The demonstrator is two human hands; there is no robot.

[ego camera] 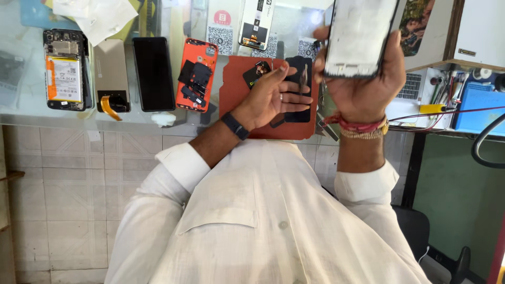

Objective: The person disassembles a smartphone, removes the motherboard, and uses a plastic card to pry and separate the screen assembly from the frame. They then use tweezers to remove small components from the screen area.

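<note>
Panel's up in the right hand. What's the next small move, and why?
Probably bring the left hand and its tweezers up to the white phone panel. The right hand holds it raised and tilted, while the tweezers hang idle over the red mat.

A white-backed phone screen panel [360, 37] is held upright and raised, while slim metal tweezers [304, 79] point upward.
</note>
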